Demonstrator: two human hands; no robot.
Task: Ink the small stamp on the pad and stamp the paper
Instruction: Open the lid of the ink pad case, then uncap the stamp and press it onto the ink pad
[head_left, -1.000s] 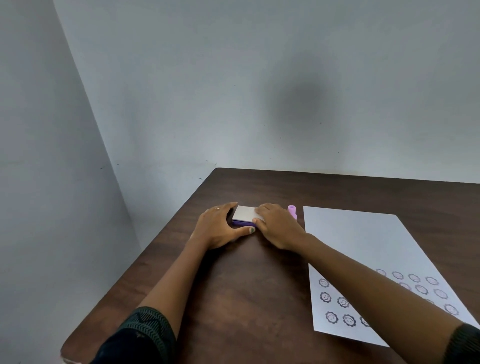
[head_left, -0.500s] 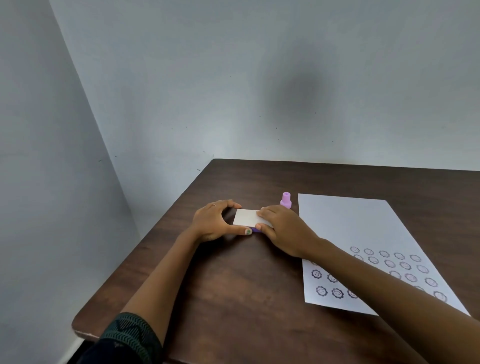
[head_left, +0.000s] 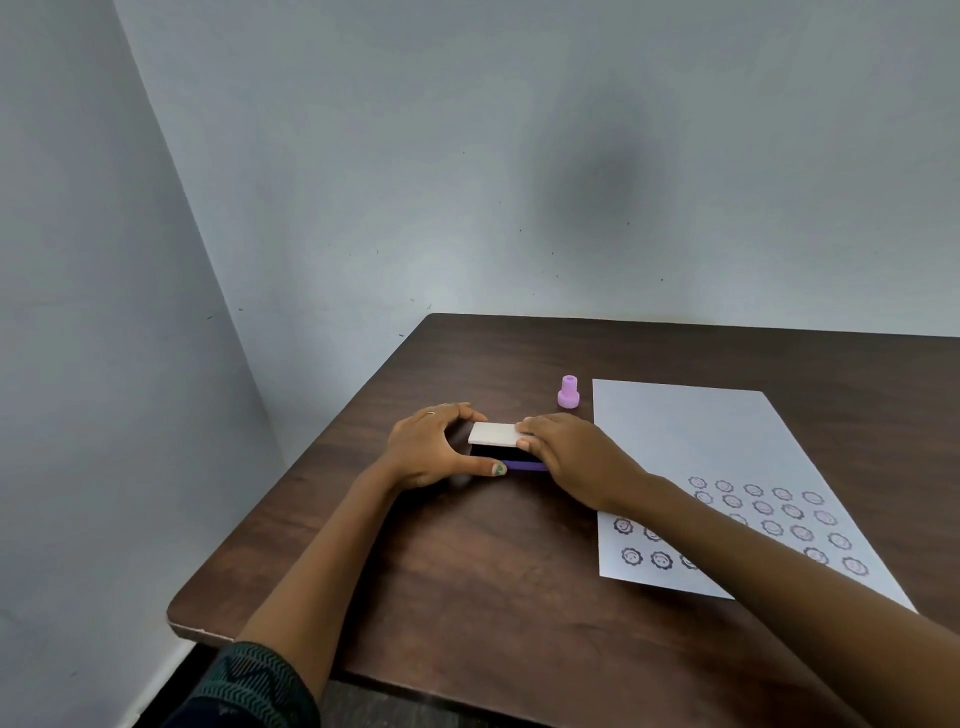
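The ink pad (head_left: 524, 465) is a flat purple case lying on the brown table, and its white lid (head_left: 493, 434) is tilted up at the near edge with a dark gap beneath. My left hand (head_left: 431, 449) grips the case's left end, thumb at its front. My right hand (head_left: 566, 454) pinches the lid's right end. The small pink stamp (head_left: 569, 392) stands upright behind them, untouched. The white paper (head_left: 696, 447) lies to the right, with several rows of round stamped marks on its near half, partly under my right forearm.
The table (head_left: 467, 571) sits in a corner, with grey walls at the back and left. Its left and near edges drop off close to my left elbow.
The lid has lifted from the purple case, opening a dark gap; both hands stay on the pad. The view has shifted, so the pink stamp now shows fully behind my right hand.
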